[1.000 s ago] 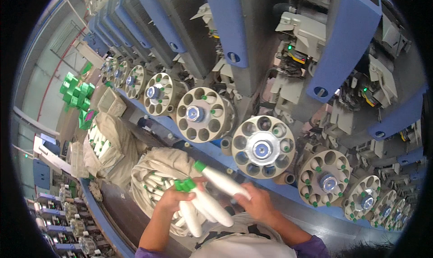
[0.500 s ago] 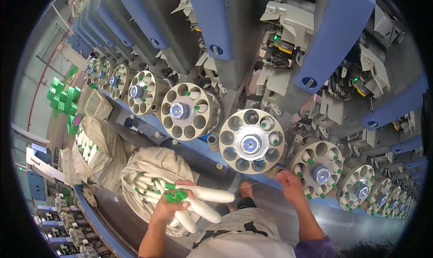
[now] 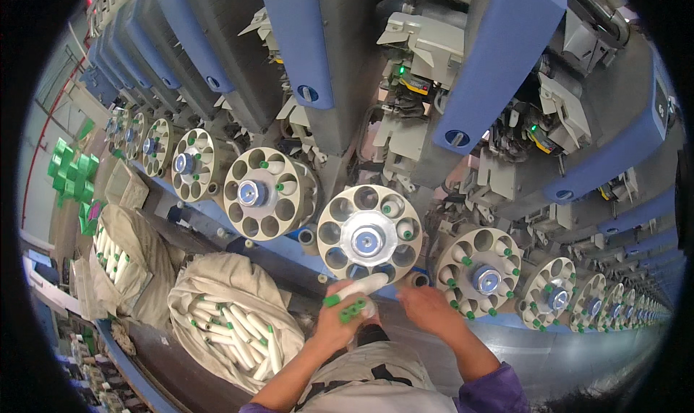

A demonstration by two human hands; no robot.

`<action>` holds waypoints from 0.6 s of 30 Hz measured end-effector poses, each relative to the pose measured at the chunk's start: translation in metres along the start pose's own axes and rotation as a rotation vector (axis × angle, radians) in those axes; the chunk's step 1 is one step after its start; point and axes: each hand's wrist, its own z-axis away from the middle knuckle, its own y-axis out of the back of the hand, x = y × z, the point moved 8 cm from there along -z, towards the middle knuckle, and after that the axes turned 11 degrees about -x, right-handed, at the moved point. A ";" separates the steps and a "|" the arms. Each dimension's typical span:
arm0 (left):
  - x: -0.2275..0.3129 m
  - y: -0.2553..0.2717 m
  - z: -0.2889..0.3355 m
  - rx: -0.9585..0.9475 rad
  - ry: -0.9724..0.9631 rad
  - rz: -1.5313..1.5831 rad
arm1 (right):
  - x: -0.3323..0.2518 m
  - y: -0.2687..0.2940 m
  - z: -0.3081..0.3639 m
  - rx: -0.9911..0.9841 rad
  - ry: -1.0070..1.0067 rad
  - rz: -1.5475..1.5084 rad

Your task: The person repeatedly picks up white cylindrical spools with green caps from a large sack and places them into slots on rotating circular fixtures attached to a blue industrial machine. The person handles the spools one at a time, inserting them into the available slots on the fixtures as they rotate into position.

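Most of the white yarn bobbins (image 3: 249, 333) lie in a cloth sack (image 3: 206, 279) at the person's lower left, heaped at crossing angles, many with green ends showing. The sack's mouth gapes wide, its beige fabric soft and creased, folded outward around the rim. Beyond it, a second sack (image 3: 148, 261) of similar rumpled cloth holds more white bobbins, and behind that stands a pale, straight-sided bin (image 3: 124, 196) near a stack of glossy green plastic pieces (image 3: 72, 171).

The left hand (image 3: 338, 325) is closed around several bobbins, their green ends bunched together above the fingers. One held bobbin (image 3: 363, 288), smooth and tapering, slants across the top of the grip, its white tip pointing right. It overlaps the lower edge of the central round magazine (image 3: 353, 232) in view; whether the two touch cannot be told. The right hand (image 3: 428, 310) is beside that tip, fingers drawn in; whether they pinch a thread is unclear.

The central magazine is a beige disc ringed with circular cells around a shiny silver plate and a blue knob (image 3: 367, 241). Two cells at its upper right contain bobbins. The magazine to its left (image 3: 271, 190) also has two at the upper right, while the one to its right (image 3: 478, 258) carries several around its ring, green ends outward.
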 end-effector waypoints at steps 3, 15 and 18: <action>-0.001 0.007 -0.009 0.054 0.070 0.102 | 0.003 -0.003 0.008 -0.201 0.263 -0.513; -0.053 0.099 0.039 0.192 0.368 1.387 | -0.109 -0.042 -0.037 -0.149 0.379 -0.514; -0.062 0.107 0.051 0.319 0.334 1.435 | -0.048 -0.074 -0.024 -0.318 0.251 -0.593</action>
